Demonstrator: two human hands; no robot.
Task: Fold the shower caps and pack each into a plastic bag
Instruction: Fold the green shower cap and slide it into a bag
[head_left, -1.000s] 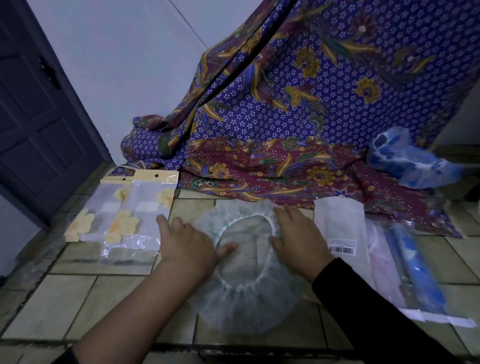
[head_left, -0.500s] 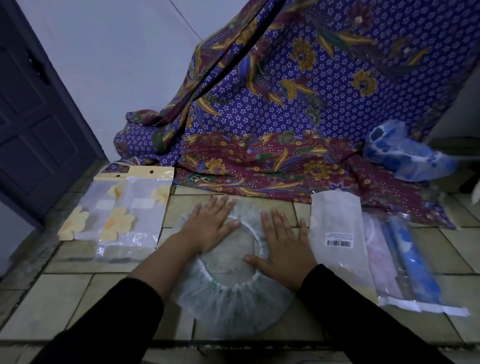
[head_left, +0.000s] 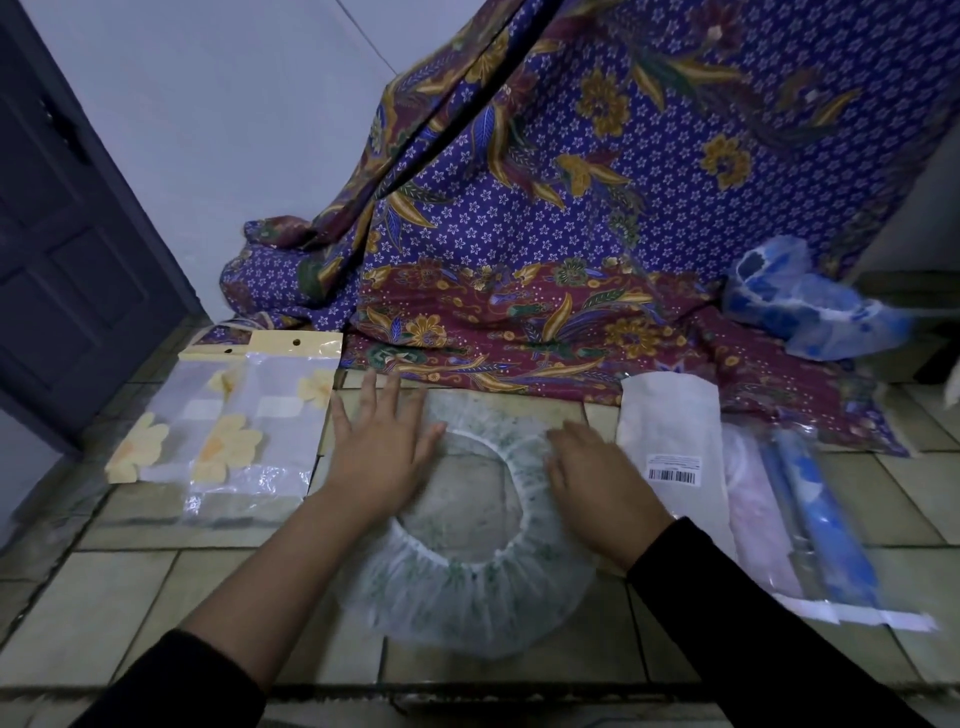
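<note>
A clear shower cap (head_left: 467, 592) with a green print and a white elastic ring lies spread flat on the tiled floor in front of me. My left hand (head_left: 382, 457) presses flat on its left rim, fingers straight and spread. On the right rim rests my right hand (head_left: 597, 480), palm down with its fingers bent over the elastic. A white plastic bag (head_left: 670, 431) with a barcode label lies just to the right of the cap.
Packed caps with yellow flowers (head_left: 234, 426) lie at the left. Pink and blue packed caps (head_left: 800, 499) lie at the right. A loose blue cap (head_left: 810, 306) sits on the batik cloth (head_left: 519, 260) behind. A dark door (head_left: 67, 234) stands at far left.
Both hands slid outward over the cap, the left one to its left rim and the right one to its right rim. The cap lies wider and flatter.
</note>
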